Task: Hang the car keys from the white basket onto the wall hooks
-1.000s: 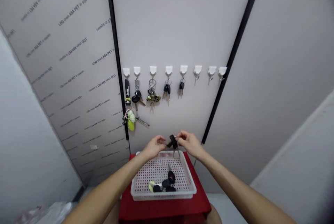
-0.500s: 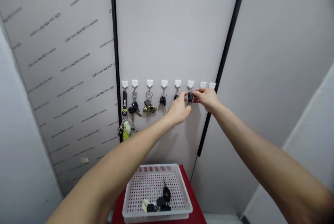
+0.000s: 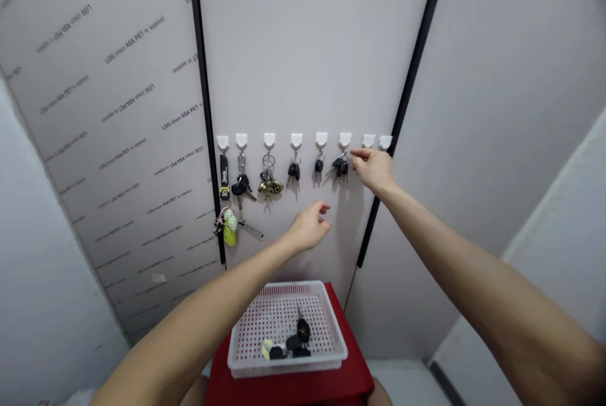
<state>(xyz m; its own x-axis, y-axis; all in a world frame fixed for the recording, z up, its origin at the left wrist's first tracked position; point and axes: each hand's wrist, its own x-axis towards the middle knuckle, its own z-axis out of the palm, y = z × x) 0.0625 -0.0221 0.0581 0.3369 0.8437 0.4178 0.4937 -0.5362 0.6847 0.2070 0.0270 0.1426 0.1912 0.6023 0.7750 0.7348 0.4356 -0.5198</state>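
A bunch of black-headed keys [image 3: 341,167] hangs by its ring from the third white hook from the right. Just to its right is my right hand [image 3: 374,169], fingers apart and holding nothing that I can see. My left hand [image 3: 310,226] hovers lower, in front of the panel and above the basket, open with thumb and fingers separated. Left of the bunch hang two smaller sets, the nearer black keys [image 3: 319,167] and the farther black keys [image 3: 294,171]. Beyond them is a key ring with brass-coloured charms [image 3: 269,187].
A white plastic basket [image 3: 336,336] on a red stool [image 3: 355,368] holds black-headed keys [image 3: 303,330] and a pale yellow piece [image 3: 267,349]. A black lanyard [image 3: 224,179] and a clip with keys [image 3: 241,185] hang at left. Bare hooks [image 3: 385,142] sit at right.
Both hands have come off the black key bunch, which now hangs with its keys fanned out. My left hand has dropped down and left; my right has shifted only slightly.
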